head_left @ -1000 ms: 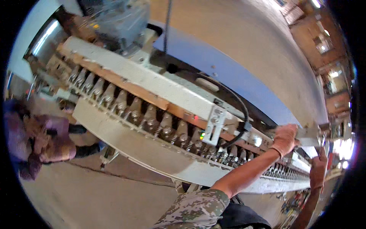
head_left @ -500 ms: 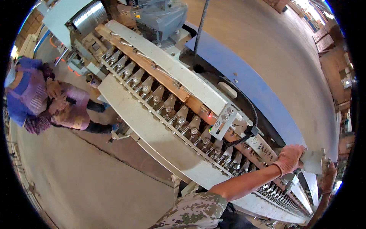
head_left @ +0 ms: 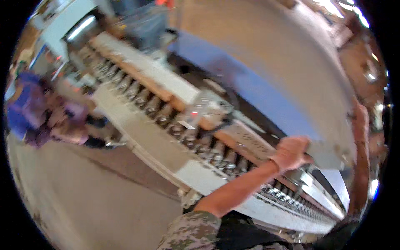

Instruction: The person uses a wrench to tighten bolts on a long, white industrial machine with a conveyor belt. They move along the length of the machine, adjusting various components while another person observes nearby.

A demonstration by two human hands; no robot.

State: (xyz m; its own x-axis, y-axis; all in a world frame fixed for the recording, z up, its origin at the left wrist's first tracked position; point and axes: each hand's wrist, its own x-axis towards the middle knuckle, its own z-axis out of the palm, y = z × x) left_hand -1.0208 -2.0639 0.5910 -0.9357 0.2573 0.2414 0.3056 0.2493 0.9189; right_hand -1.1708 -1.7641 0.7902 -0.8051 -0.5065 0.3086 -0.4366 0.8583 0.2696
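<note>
Landmark: the long row of metal arms (head_left: 163,116) running from upper left to lower right. The pale plate (head_left: 327,155) is toward the lower-right part of the row, on its far side, apparently above the machine; motion blur hides whether it touches anything beneath. Left hand (head_left: 290,153) is at the plate's near end, fingers curled and looking closed on it, no gap noted. Right hand (head_left: 360,121) is beyond the plate, farther from the row; its fingers are smeared, so I cannot tell how far they are open or whether they hold anything. Alongside the row, far side: a brown strip (head_left: 177,104), then a white beam (head_left: 146,64), with a blue panel (head_left: 258,100) beyond. Near side: a pale ledge (head_left: 141,127). A red light (head_left: 193,113) glows over the middle of the row. A co-worker (head_left: 31,108) is off the row's upper-left end, near side, apart from the plate. Progress, as judged: the plate is picked up and in hand, at least by the left; letting go is not done. No finished placement or fastening can be made out, so the work reads as partway; the amount left cannot be told from this view.
</note>
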